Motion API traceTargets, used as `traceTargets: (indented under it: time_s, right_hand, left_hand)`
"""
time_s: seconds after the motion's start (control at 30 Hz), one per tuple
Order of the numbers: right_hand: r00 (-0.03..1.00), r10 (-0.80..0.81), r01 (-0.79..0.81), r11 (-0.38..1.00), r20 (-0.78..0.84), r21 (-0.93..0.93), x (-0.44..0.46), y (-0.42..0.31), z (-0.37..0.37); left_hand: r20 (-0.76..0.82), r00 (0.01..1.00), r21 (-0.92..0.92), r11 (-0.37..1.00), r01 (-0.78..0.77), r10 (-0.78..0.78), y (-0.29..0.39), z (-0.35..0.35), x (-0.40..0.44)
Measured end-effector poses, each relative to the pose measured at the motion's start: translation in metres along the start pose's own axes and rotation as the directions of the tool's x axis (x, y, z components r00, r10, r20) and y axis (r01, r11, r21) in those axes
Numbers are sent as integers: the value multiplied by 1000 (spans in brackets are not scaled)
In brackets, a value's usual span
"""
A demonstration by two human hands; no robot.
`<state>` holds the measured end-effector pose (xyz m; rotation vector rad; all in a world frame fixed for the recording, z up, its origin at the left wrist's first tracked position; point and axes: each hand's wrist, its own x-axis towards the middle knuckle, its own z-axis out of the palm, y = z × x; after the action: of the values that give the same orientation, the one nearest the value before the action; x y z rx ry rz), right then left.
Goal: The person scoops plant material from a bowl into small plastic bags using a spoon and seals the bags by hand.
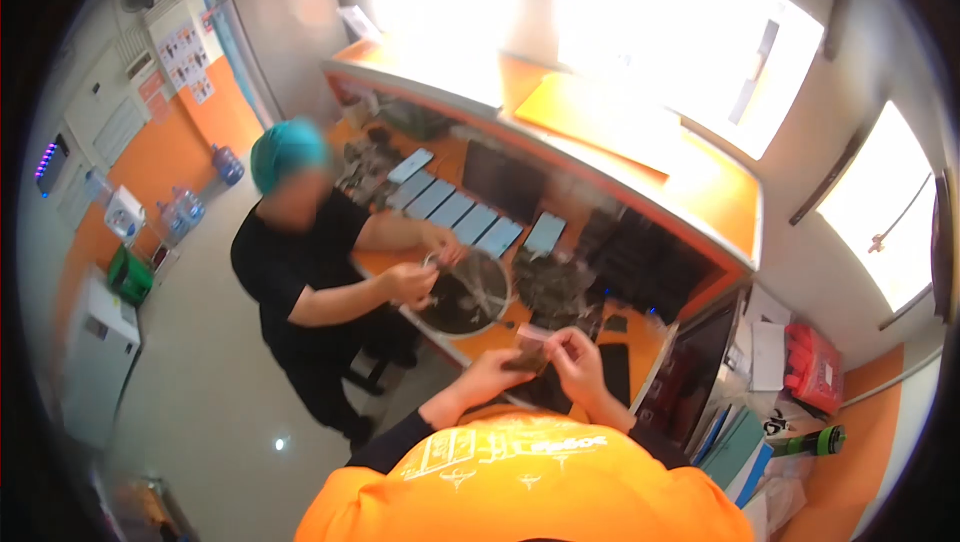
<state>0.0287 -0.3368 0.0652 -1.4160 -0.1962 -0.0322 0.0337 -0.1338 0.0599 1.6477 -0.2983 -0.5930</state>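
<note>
My left hand (490, 374) is closed on a small dark packet with a pinkish upper edge (526, 354), probably a plastic bag; its contents are too blurred to name. At the packet's upper right, my right hand (577, 364) pinches the edge between thumb and fingers. Just beyond my hands lies a heap of dark grey-green pieces (550, 282) on the orange desk (648, 337). Left of that heap stands a round, pale-rimmed container (508, 307) with dark material inside. A black flat object (614, 372) rests close to my right hand.
A co-worker in a teal cap and black shirt (300, 262) works at the container with both hands. Several pale blue rectangles (460, 212) line the desk before a dark screen (503, 182). On my right are a monitor (685, 382), folders (735, 452) and a red bag (815, 367).
</note>
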Motion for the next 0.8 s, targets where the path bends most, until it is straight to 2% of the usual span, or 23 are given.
traceTargets:
  time_s: [0.07,0.13,0.17,0.2,0.27,0.3,0.4,0.43,0.57,0.67,0.7,0.8]
  right_hand:
    - [999,45,-45,999,-16,-1,-3,5,-2]
    - [999,26,-12,954,40,-299,-3,-2,-4]
    - [996,-76,87,916,42,-393,-4,-11,0]
    - [994,-92,107,891,55,-442,-4,-15,1]
    - [995,-31,69,901,93,-428,-4,-14,1]
    - [996,13,24,915,88,-404,-4,-13,1]
    - [996,-31,66,894,85,-443,-1,-14,4]
    - [996,-13,47,904,84,-424,0,-11,4]
    - [989,41,24,906,144,-423,-2,-12,7]
    - [990,67,-16,928,126,-372,-3,-3,8]
    - [989,69,-10,909,128,-416,-2,-4,7]
    - [991,80,-36,929,106,-367,-1,2,5]
  left_hand:
    - [-171,973,115,984,-136,154,-34,6,5]
    - [-292,941,-23,982,-186,171,-34,7,6]
    - [-295,941,-131,968,-213,167,-32,5,7]
    - [-340,917,-169,945,-278,209,-15,6,3]
    - [-295,934,-114,963,-244,202,-13,-1,1]
    - [-347,919,-74,972,-225,186,-6,1,0]
    - [-408,899,-45,980,-192,158,5,4,-6]
    - [-371,914,-89,973,-213,166,-3,2,-4]
    - [-307,922,-34,966,-257,235,-14,3,-3]
    - [-344,925,-27,983,-183,163,-2,4,-7]
    - [-341,920,53,981,-188,194,-2,3,-7]
    - [-310,930,140,977,-163,199,3,2,-9]
